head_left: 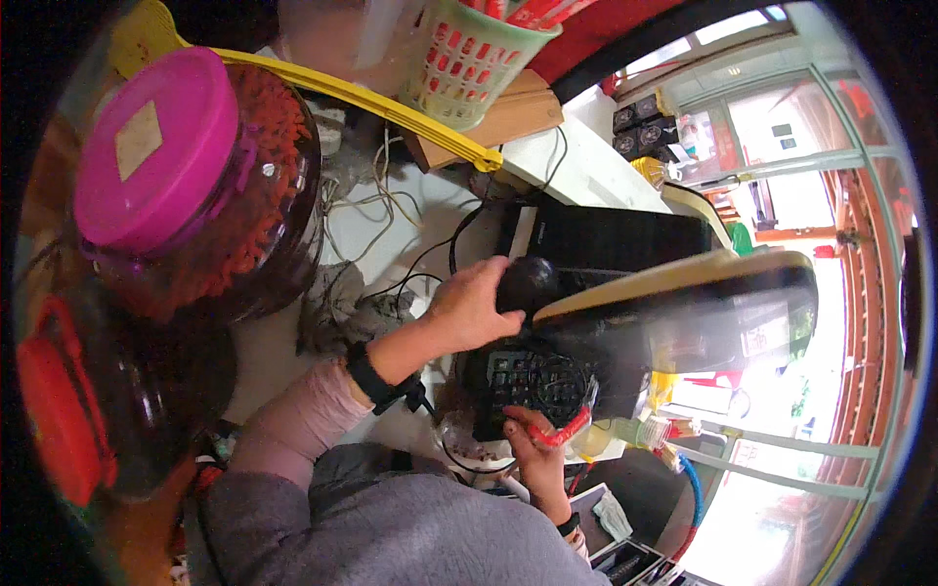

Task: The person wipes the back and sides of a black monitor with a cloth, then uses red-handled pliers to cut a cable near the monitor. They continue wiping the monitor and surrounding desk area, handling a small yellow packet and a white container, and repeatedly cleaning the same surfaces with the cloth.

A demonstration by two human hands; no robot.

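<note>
Black rounded object (529, 284): grasped by the left hand (469, 305), just beyond a black keypad (506, 371). Red strip (565, 431) (bent): held in the right hand (539, 463), beside the keypad.

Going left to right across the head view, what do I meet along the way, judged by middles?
Big clear jar with magenta plastic lid → left hand → right hand → red bent object it holds → crumpled whitish piece → blue-and-red hose.

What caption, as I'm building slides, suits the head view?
Left hand at a round black object; right hand holds a red object.
</note>
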